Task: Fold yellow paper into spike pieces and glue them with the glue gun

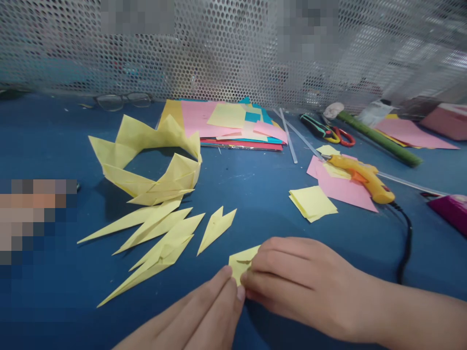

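Head view: folded yellow points (160,238) flank glue gun (365,177).

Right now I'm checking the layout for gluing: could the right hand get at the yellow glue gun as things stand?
Probably yes. The glue gun lies uncovered on pink paper beyond the right hand, with bare table between, though that hand is pressing a folded yellow paper piece.

The blue desk (255,194) carries a paper crown (146,160) and folded spikes (156,243) left, glasses (124,100) and a paper stack (226,124) at the far edge, and a glue gun (365,177), scissors (328,131) and yellow squares (313,203) right.
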Motion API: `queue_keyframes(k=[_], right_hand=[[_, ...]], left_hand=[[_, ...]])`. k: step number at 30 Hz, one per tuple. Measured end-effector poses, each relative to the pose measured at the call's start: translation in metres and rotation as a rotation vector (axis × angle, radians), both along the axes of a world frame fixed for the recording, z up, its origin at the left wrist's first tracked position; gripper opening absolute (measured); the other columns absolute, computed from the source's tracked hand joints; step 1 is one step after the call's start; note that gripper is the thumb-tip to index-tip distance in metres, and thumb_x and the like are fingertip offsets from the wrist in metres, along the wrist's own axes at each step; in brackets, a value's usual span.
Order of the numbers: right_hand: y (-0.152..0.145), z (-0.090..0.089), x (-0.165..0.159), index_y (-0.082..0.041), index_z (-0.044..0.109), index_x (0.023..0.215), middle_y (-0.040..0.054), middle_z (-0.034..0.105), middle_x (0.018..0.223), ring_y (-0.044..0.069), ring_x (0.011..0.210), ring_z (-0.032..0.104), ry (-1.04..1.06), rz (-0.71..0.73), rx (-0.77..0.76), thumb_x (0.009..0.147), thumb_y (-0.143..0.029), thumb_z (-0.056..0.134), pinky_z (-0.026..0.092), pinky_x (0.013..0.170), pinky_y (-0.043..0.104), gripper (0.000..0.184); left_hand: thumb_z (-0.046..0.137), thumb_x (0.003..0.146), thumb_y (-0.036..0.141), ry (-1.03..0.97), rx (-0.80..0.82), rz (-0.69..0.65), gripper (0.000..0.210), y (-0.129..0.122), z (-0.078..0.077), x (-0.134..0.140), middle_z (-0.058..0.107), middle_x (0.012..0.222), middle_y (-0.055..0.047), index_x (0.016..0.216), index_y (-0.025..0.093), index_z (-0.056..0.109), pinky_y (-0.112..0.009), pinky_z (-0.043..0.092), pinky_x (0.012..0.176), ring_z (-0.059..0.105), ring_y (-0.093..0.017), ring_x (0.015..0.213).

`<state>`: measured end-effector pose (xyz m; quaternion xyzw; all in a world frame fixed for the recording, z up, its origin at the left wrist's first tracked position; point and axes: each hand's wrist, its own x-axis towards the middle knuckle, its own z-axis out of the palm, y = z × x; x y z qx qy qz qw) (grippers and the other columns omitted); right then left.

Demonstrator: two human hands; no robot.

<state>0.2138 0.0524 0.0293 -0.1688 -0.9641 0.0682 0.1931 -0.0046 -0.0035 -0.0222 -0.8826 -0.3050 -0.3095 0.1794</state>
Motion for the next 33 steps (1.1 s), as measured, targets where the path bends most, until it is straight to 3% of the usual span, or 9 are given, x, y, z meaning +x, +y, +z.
queue_keyframes(k=[7, 15, 19, 23, 33], right_hand=[[-0.003, -0.002, 0.003, -0.015, 0.064, 0.086, 0.0052, 0.065, 0.076, 0.016, 0.075, 0.061, -0.05, -0.01, 0.021, 0.094, -0.015, 0.045, 0.051, 0.073, 0.028, 0.021], [-0.001, 0.0, -0.001, -0.014, 0.064, 0.081, 0.0021, 0.059, 0.07, 0.015, 0.066, 0.05, -0.065, -0.043, -0.057, 0.093, -0.016, 0.046, 0.045, 0.063, 0.026, 0.021], [0.003, 0.003, -0.004, -0.014, 0.063, 0.078, 0.0035, 0.058, 0.071, 0.014, 0.067, 0.049, -0.035, -0.081, -0.22, 0.096, -0.023, 0.045, 0.044, 0.063, 0.025, 0.027], [0.005, 0.002, -0.005, -0.014, 0.063, 0.08, 0.0032, 0.058, 0.075, 0.013, 0.071, 0.051, 0.036, -0.112, -0.369, 0.094, -0.025, 0.052, 0.043, 0.065, 0.023, 0.021], [0.007, 0.0, -0.007, -0.012, 0.062, 0.073, 0.0012, 0.057, 0.072, 0.011, 0.07, 0.05, 0.071, -0.153, -0.473, 0.084, -0.016, 0.061, 0.041, 0.067, 0.022, 0.012]], left_hand=[[0.037, 0.089, 0.01, 0.009, 0.048, -0.002, 0.032, 0.004, 0.002, 0.002, 0.063, 0.11, 0.001, 0.105, 0.018, 0.062, -0.025, 0.034, 0.108, 0.054, -0.012, 0.115], [0.039, 0.092, 0.026, 0.104, 0.053, -0.056, 0.027, 0.008, 0.005, -0.003, 0.062, 0.116, -0.004, 0.102, 0.016, 0.062, -0.03, 0.032, 0.11, 0.05, -0.017, 0.121], [0.041, 0.09, 0.024, 0.153, 0.076, -0.051, 0.027, 0.006, 0.005, -0.004, 0.061, 0.118, -0.004, 0.105, 0.015, 0.061, -0.033, 0.03, 0.112, 0.049, -0.018, 0.121], [0.039, 0.09, 0.024, 0.118, 0.063, -0.043, 0.026, 0.004, 0.003, -0.002, 0.061, 0.117, -0.005, 0.102, 0.015, 0.062, -0.031, 0.031, 0.111, 0.05, -0.018, 0.121], [0.04, 0.089, 0.022, 0.105, 0.033, -0.036, 0.027, 0.007, 0.003, -0.002, 0.057, 0.122, -0.003, 0.106, 0.017, 0.06, -0.028, 0.031, 0.11, 0.047, -0.016, 0.123]])
